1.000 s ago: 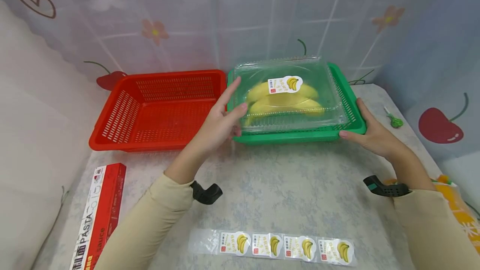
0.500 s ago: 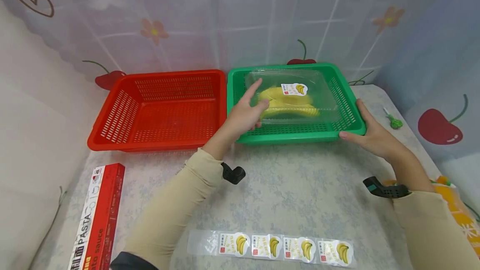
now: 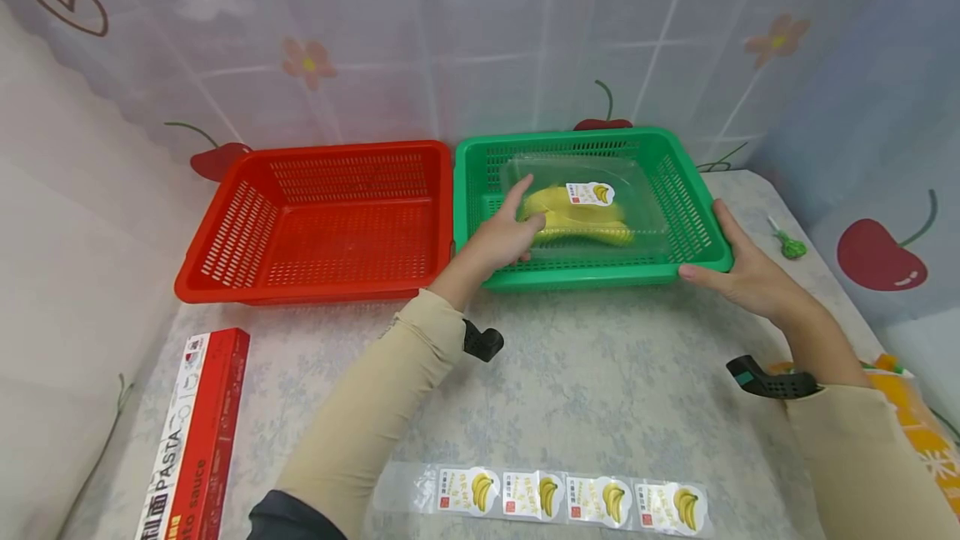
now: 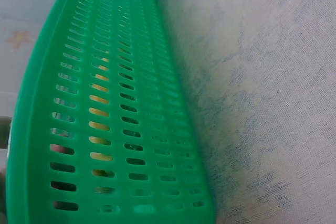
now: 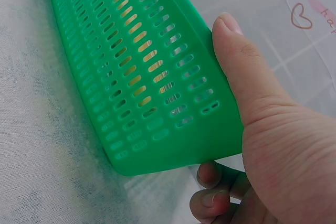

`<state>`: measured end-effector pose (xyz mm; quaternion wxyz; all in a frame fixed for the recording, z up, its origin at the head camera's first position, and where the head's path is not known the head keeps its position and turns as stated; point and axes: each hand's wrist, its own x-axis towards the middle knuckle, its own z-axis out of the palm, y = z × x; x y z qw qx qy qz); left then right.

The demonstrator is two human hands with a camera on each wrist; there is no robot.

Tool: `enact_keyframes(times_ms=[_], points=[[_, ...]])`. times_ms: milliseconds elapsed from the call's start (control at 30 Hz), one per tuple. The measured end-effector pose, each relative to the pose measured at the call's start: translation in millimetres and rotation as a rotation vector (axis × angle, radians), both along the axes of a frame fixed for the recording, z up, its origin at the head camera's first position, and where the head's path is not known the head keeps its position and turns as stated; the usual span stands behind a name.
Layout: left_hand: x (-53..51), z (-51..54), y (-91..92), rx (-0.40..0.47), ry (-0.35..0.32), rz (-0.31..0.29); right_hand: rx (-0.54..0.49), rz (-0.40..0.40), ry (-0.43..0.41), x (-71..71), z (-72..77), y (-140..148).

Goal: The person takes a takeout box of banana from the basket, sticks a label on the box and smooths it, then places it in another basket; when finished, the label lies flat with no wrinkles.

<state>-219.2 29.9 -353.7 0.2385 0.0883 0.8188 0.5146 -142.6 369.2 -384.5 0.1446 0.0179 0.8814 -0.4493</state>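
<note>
In the head view a clear plastic clamshell box (image 3: 637, 207) of yellow bananas (image 3: 577, 227), with a banana label (image 3: 590, 193) on its lid, lies inside the green basket (image 3: 585, 276). My left hand (image 3: 501, 238) reaches over the basket's front left and holds the box's left end, thumb over the lid. Its lower fingers are mostly hidden. At the front right corner my right hand (image 3: 750, 273) grips the basket. In the right wrist view that thumb (image 5: 247, 66) lies along the rim, with other fingers bent below. Yellow shows through the basket's slots in both wrist views.
A red basket (image 3: 315, 294) stands against the green one on the left. A pasta box (image 3: 198, 432) lies at the table's left, a strip of banana stickers (image 3: 573, 500) at the front. A small green item (image 3: 790, 245) and an orange package (image 3: 911, 415) are at the right.
My left hand has moved right and the banana box has gone down from over the green basket into it, levelling out. My right hand has stayed at the basket's corner.
</note>
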Motion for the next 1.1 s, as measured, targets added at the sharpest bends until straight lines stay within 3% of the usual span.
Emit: enact_keyframes(times_ms=[267, 533, 633, 867, 967, 1100], points=[[-2.8, -3.9, 7.1, -0.227, 0.047, -0.029, 0.041, -0.004, 0.018, 4.4, 1.9, 2], [-0.5, -8.1, 13.0, -0.373, 0.108, -0.023, 0.056, -0.009, 0.015, 5.3, 1.3, 5], [3.3, -6.8, 14.8, -0.432, 0.186, 0.0, 0.053, -0.008, 0.019, 5.4, 1.4, 5], [20.8, 3.1, 7.8, -0.506, 0.469, 0.036, 0.048, -0.006, 0.065, 8.8, -1.2, 5], [33.8, 10.0, -6.6, -0.471, 0.558, 0.039, 0.149, -0.03, 0.109, 13.6, -2.6, 3], [54.8, 18.8, -32.2, -0.46, 0.665, 0.038, 0.33, -0.13, 0.219, 24.7, 0.4, -4]])
